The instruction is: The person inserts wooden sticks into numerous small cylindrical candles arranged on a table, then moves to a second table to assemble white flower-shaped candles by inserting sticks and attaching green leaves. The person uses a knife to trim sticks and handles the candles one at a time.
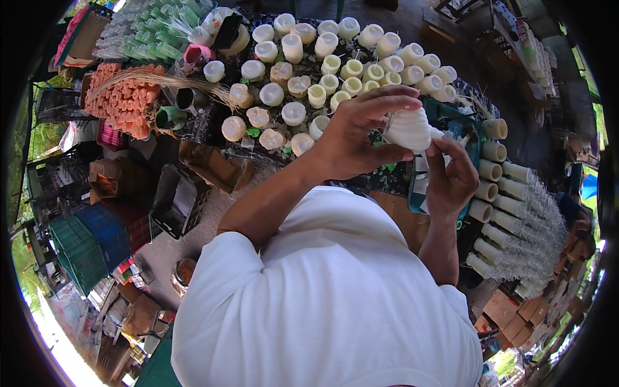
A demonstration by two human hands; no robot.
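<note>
Between my hands, above the table, is a white ridged candle point(406, 131) that looks like a spiral shell. My left hand point(351, 132) grips it from the left, thumb below and fingers curved over the top. On its right side my right hand point(453, 175) pinches the narrow end with thumb and fingertips. A teal tray point(476, 151) lies beneath my right hand, with whitish pieces in it that my hands partly cover. Beyond my left hand stand several cream pillar candles point(292, 48) and pale yellow ones point(352, 68), upright on the dark table.
Salmon-coloured wax pieces point(122, 93) are heaped at the far left, near clear green-tinted tubes point(148, 39). On the right, cream cylinders point(493, 153) stand in a row beside many clear ones. A black crate point(177, 201) and a green crate point(77, 248) sit on the left.
</note>
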